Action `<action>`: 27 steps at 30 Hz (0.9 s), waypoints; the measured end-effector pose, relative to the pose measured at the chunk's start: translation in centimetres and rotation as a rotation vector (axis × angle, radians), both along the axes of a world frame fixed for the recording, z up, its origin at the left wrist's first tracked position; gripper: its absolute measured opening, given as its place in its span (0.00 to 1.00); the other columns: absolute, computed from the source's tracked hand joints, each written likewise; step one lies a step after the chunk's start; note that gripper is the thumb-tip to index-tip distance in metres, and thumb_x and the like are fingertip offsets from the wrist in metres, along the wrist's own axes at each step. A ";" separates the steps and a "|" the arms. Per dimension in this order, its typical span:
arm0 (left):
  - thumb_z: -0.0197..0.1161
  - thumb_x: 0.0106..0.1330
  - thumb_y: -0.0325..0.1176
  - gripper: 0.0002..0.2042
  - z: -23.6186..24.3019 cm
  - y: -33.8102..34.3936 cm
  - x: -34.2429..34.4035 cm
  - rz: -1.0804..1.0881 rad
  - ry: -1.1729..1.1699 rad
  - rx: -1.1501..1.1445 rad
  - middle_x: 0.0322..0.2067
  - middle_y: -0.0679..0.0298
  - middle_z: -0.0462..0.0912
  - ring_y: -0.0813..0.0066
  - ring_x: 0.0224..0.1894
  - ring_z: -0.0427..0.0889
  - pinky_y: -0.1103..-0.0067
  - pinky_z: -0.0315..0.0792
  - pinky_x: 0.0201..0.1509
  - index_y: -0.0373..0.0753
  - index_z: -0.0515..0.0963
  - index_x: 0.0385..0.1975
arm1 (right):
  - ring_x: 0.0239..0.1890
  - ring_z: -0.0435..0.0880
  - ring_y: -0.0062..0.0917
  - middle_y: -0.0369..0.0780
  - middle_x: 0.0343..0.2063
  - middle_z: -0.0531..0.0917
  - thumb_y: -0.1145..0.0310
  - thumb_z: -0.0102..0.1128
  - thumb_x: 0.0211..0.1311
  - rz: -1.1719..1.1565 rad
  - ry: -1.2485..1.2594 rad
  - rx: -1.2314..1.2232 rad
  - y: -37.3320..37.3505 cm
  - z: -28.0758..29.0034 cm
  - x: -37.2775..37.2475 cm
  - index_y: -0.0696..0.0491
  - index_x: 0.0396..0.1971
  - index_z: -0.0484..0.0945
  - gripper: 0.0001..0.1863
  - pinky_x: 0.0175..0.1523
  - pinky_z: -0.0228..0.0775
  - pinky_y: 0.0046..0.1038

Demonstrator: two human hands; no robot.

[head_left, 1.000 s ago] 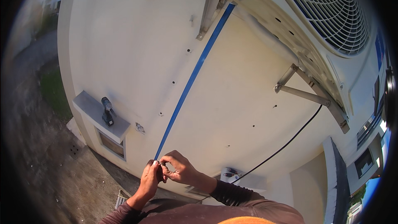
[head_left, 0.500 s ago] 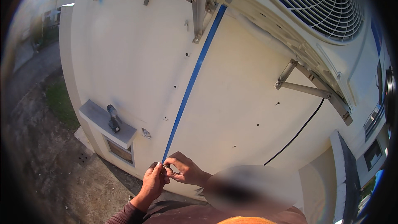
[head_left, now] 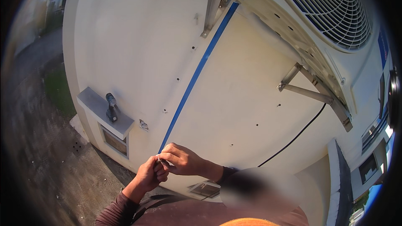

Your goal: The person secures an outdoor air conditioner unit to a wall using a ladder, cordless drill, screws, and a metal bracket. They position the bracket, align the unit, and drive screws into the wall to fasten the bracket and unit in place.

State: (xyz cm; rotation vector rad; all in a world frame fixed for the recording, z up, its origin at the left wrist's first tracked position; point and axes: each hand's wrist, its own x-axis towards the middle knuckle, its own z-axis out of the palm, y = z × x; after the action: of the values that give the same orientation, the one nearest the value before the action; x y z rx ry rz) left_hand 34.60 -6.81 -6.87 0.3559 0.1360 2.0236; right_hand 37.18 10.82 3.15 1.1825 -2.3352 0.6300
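A long blue strip (head_left: 197,77) runs slantwise down the pale wall (head_left: 234,83) from beneath the air conditioner's outdoor unit (head_left: 310,33). At its lower end both hands meet. My left hand (head_left: 145,175) is closed, its thumb and fingers gathered around that end. From the right, my right hand (head_left: 184,160) reaches across with fingers bent and pressed together against the left fingertips. A small dark piece shows between the fingers, too covered to name. Whether the strip is tape or a tube I cannot tell.
A cordless drill (head_left: 112,108) lies on a small grey ledge (head_left: 94,100) above a window. Metal brackets (head_left: 307,93) hold the outdoor unit. A black cable (head_left: 293,140) hangs from the right bracket. Drilled holes dot the wall. Bare ground (head_left: 79,171) lies at lower left.
Both hands have shifted slightly left and stay together at the strip's end. The right fingers have closed in over the left ones. The view has tilted a little, moving the drill and ledge.
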 end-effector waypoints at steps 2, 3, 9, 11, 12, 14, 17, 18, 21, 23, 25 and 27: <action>0.45 0.81 0.47 0.17 0.4 0.1 0.3 0.198 0.006 -0.343 0.26 0.67 0.75 0.75 0.25 0.71 0.80 0.66 0.30 0.42 0.70 0.33 | 0.41 0.83 0.34 0.42 0.37 0.80 0.78 0.73 0.53 0.026 0.009 0.038 0.0 0.6 -0.4 0.60 0.46 0.78 0.20 0.44 0.80 0.32; 0.44 0.82 0.47 0.17 0.6 0.1 0.4 0.266 0.043 -0.417 0.27 0.67 0.76 0.74 0.26 0.73 0.80 0.67 0.30 0.42 0.71 0.36 | 0.41 0.83 0.33 0.42 0.37 0.80 0.78 0.73 0.52 0.035 0.000 0.065 0.0 0.9 -0.6 0.60 0.46 0.78 0.20 0.44 0.80 0.32; 0.46 0.81 0.46 0.15 1.2 -0.6 1.1 0.530 0.235 -0.472 0.33 0.67 0.78 0.72 0.30 0.78 0.75 0.75 0.35 0.42 0.72 0.42 | 0.41 0.82 0.35 0.42 0.38 0.81 0.79 0.74 0.50 -0.039 -0.085 0.066 -0.7 0.9 -1.6 0.59 0.43 0.78 0.20 0.44 0.79 0.33; 0.46 0.81 0.47 0.16 1.0 -1.0 1.1 0.526 0.214 -0.435 0.28 0.68 0.74 0.73 0.27 0.75 0.77 0.72 0.32 0.42 0.72 0.35 | 0.40 0.82 0.35 0.42 0.37 0.81 0.79 0.74 0.49 -0.022 -0.078 0.048 -1.1 0.8 -1.8 0.59 0.42 0.78 0.19 0.44 0.79 0.33; 0.46 0.81 0.48 0.18 0.8 -1.2 1.0 0.495 0.244 -0.379 0.25 0.68 0.73 0.73 0.26 0.73 0.78 0.70 0.31 0.43 0.71 0.32 | 0.40 0.82 0.35 0.42 0.37 0.81 0.79 0.74 0.50 -0.001 -0.058 0.041 -1.4 0.8 -1.8 0.59 0.42 0.78 0.18 0.43 0.79 0.33; 0.46 0.80 0.47 0.19 0.5 -1.9 0.3 0.277 0.060 -0.216 0.22 0.68 0.69 0.74 0.24 0.68 0.79 0.64 0.28 0.43 0.68 0.26 | 0.39 0.82 0.34 0.42 0.34 0.80 0.79 0.73 0.51 0.030 -0.008 0.046 -1.8 0.8 -1.9 0.60 0.40 0.79 0.16 0.43 0.79 0.32; 0.48 0.79 0.49 0.22 0.4 -2.3 -0.2 0.133 0.013 -0.195 0.20 0.69 0.65 0.77 0.23 0.64 0.80 0.57 0.27 0.45 0.65 0.21 | 0.39 0.82 0.34 0.41 0.34 0.80 0.79 0.72 0.52 0.070 0.055 0.077 -2.2 1.1 -2.0 0.60 0.41 0.79 0.16 0.43 0.79 0.32; 0.48 0.79 0.49 0.21 0.4 -2.3 -0.2 0.140 0.015 -0.216 0.21 0.69 0.67 0.77 0.23 0.65 0.80 0.59 0.27 0.45 0.67 0.23 | 0.39 0.82 0.34 0.42 0.34 0.80 0.78 0.72 0.52 0.071 0.055 0.075 -2.3 1.1 -2.0 0.60 0.41 0.78 0.16 0.43 0.79 0.32; 0.47 0.82 0.47 0.18 0.6 -1.8 0.0 0.339 0.032 -0.411 0.24 0.69 0.71 0.76 0.25 0.71 0.79 0.66 0.29 0.43 0.71 0.31 | 0.38 0.82 0.34 0.42 0.34 0.80 0.77 0.73 0.52 0.059 0.042 0.073 -2.2 1.1 -2.2 0.60 0.41 0.78 0.17 0.42 0.79 0.32; 0.46 0.82 0.45 0.15 0.8 -1.4 0.1 0.470 0.089 -0.486 0.28 0.67 0.75 0.75 0.29 0.75 0.78 0.70 0.33 0.42 0.72 0.37 | 0.38 0.82 0.34 0.42 0.34 0.80 0.76 0.74 0.51 0.027 0.023 0.077 -1.9 1.0 -2.2 0.60 0.42 0.78 0.18 0.42 0.79 0.32; 0.44 0.83 0.43 0.13 0.8 -1.1 0.1 0.560 0.161 -0.531 0.33 0.64 0.79 0.74 0.34 0.80 0.76 0.75 0.37 0.42 0.73 0.43 | 0.38 0.82 0.34 0.43 0.35 0.80 0.76 0.74 0.51 -0.045 -0.025 0.065 -1.5 0.9 -2.2 0.60 0.42 0.78 0.18 0.42 0.79 0.32; 0.44 0.82 0.44 0.15 0.7 -0.8 0.3 0.588 0.254 -0.487 0.34 0.64 0.78 0.74 0.35 0.79 0.76 0.74 0.39 0.42 0.73 0.41 | 0.39 0.82 0.34 0.43 0.35 0.80 0.76 0.74 0.51 -0.088 -0.063 0.057 -1.2 0.7 -2.2 0.59 0.42 0.78 0.18 0.42 0.79 0.32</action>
State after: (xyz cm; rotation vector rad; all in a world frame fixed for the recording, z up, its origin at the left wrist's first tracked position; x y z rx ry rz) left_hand 34.86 -7.58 -6.20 0.2766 0.9684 2.4113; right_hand 34.98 9.58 3.87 1.0926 -2.4584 0.5818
